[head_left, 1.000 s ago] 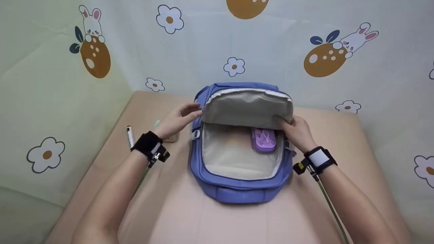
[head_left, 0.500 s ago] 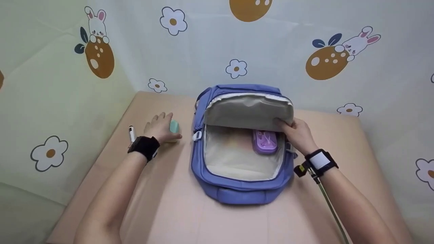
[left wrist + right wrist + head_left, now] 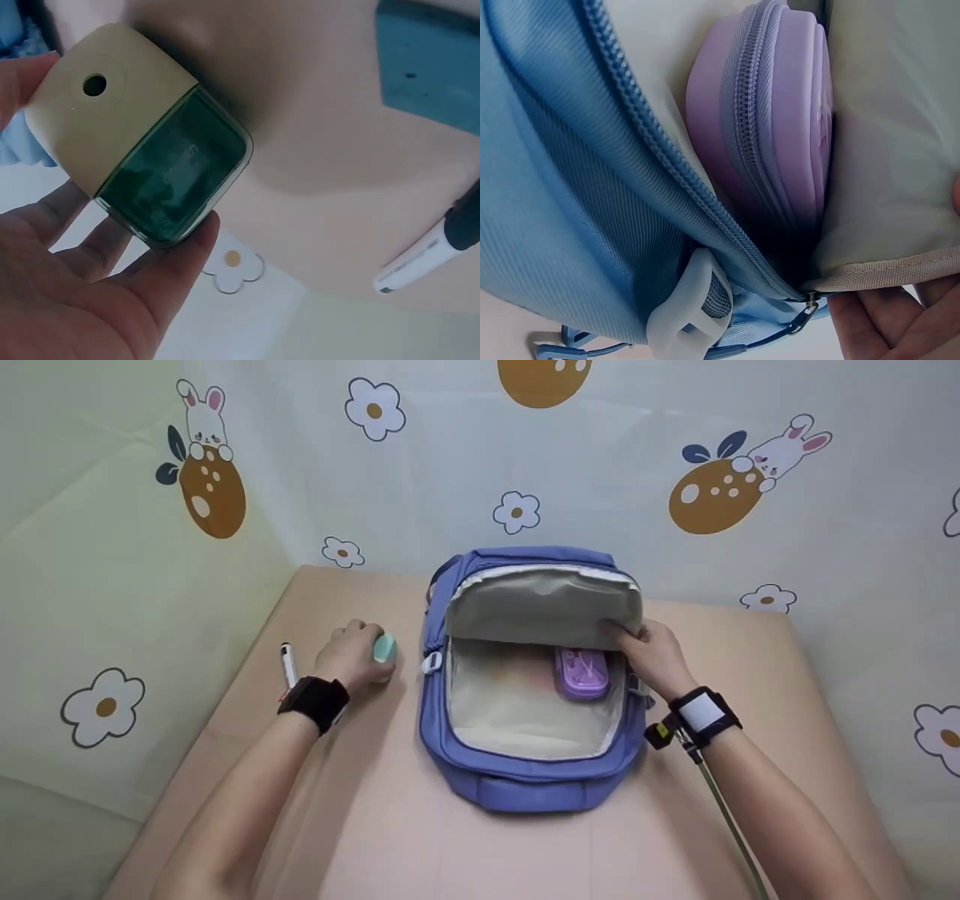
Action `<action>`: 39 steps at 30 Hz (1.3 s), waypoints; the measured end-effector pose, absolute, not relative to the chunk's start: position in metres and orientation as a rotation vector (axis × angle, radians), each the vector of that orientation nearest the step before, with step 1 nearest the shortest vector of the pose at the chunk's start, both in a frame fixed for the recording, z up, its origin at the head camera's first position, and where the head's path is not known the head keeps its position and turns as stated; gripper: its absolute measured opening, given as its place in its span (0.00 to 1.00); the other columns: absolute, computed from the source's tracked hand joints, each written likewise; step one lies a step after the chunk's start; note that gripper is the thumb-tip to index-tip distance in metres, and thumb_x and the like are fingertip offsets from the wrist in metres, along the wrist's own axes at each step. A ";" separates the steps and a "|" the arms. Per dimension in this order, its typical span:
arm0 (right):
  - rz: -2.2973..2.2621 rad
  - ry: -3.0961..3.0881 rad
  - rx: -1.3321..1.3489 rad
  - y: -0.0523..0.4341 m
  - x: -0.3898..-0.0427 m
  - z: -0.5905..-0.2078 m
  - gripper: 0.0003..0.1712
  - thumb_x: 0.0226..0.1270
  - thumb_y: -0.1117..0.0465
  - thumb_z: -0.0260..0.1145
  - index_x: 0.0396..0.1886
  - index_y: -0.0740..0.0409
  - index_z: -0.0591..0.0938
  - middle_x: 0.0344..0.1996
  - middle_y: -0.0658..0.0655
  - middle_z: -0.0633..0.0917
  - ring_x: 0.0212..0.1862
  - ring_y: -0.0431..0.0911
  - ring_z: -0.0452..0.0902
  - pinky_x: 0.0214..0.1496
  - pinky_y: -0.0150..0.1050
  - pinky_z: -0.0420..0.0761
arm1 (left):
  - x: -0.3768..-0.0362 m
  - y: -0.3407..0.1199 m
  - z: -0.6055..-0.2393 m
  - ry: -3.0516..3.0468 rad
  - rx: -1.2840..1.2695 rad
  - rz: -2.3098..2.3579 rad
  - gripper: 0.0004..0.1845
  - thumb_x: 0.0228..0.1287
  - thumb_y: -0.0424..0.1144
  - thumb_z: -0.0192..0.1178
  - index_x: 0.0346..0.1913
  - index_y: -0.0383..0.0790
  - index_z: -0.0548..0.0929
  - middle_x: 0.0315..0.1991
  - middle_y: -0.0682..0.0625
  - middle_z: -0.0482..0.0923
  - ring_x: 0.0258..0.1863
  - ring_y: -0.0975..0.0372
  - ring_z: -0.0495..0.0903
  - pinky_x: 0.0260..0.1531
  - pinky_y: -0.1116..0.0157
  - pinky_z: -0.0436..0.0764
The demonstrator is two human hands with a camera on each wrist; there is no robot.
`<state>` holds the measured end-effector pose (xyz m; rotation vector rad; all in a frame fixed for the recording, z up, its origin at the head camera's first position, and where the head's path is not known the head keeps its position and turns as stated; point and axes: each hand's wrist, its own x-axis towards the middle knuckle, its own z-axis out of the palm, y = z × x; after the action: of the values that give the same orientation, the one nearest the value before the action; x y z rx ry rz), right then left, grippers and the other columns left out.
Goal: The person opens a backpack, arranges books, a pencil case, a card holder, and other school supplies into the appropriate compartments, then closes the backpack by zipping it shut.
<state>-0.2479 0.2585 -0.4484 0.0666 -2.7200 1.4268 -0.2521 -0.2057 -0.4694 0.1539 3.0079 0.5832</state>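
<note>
Left wrist view — sharpener lies gripped in left hand.

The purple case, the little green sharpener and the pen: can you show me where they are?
purple case (image 3: 582,673), head view, middle of its lid.
green sharpener (image 3: 166,174), left wrist view, its clear green half.
pen (image 3: 286,662), head view, its white barrel.
</note>
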 end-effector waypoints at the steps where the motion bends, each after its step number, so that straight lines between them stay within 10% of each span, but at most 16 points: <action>1: 1.427 -2.721 0.065 0.258 -0.248 -0.449 0.35 0.68 0.33 0.65 0.50 0.62 0.85 0.37 0.61 0.84 0.35 0.51 0.77 0.31 0.38 0.76 | -0.249 -0.204 -0.466 3.007 0.170 0.600 0.32 0.56 0.44 0.69 0.63 0.34 0.76 0.58 0.34 0.72 0.53 0.41 0.72 0.49 0.42 0.78; 12: 1.479 -2.714 0.037 0.258 -0.247 -0.445 0.36 0.66 0.30 0.65 0.47 0.60 0.85 0.38 0.61 0.84 0.36 0.53 0.78 0.31 0.37 0.76 | -0.199 -0.168 -0.411 2.914 0.814 0.750 0.32 0.51 0.43 0.73 0.61 0.42 0.79 0.57 0.44 0.75 0.46 0.54 0.77 0.41 0.58 0.82; 24: 1.528 -2.700 0.005 0.253 -0.246 -0.446 0.39 0.64 0.30 0.67 0.51 0.60 0.85 0.44 0.61 0.86 0.43 0.57 0.81 0.36 0.38 0.79 | -0.217 -0.064 -0.435 2.718 1.644 0.254 0.36 0.54 0.41 0.74 0.68 0.44 0.76 0.66 0.45 0.73 0.66 0.51 0.70 0.69 0.57 0.68; 39: 1.538 -2.656 0.040 0.254 -0.246 -0.448 0.35 0.65 0.32 0.67 0.50 0.59 0.86 0.39 0.60 0.86 0.38 0.54 0.79 0.31 0.36 0.76 | -0.229 -0.040 -0.454 2.810 1.678 -0.059 0.25 0.76 0.38 0.57 0.73 0.41 0.72 0.74 0.44 0.67 0.74 0.51 0.65 0.73 0.59 0.63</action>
<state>-0.2465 0.2545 -0.4476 0.0404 -2.6555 1.5380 -0.2290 -0.0397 -0.4544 1.6776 2.8105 -0.0589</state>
